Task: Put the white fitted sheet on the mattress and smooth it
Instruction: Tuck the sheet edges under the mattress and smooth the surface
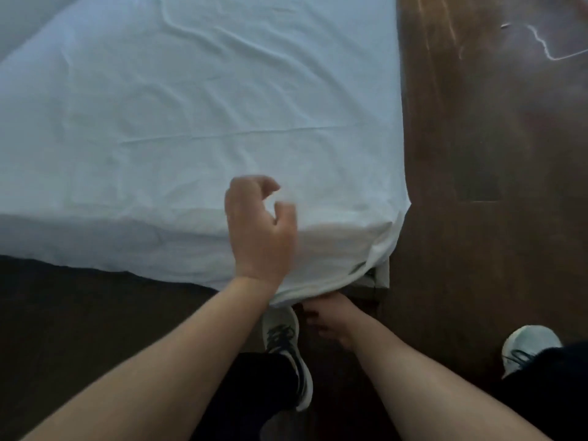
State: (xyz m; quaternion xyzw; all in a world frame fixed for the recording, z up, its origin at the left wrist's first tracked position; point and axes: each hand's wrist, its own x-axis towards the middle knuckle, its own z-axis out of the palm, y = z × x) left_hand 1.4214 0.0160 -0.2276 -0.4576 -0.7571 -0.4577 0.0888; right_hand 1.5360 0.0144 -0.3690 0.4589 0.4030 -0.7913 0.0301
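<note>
The sheet point(197, 116) already covers the top of the mattress and hangs down its near side, so the spreading looks mostly done. What seems left is the tuck at the near right corner and the smoothing.

The left hand point(259, 230) hangs over the near edge of the bed, its fingers loosely curled with a gap between thumb and forefinger, and it holds nothing. Just right of and below it the sheet's hem point(321, 286) curves down round the corner, and a bit of the bed frame point(380, 276) shows beyond the hem, so that corner is not yet pulled fully under.

The right hand point(331, 319) is low, right at that hem from beneath; its fingertips are hidden by the cloth and by shadow (whether it grips the hem or only touches it I cannot tell).

Beyond the left hand long creases run across the sheet, thickest toward the far side, so smoothing is still to do. Below the hands stand two shoes point(288, 351) on the dark floor point(477, 138).
</note>
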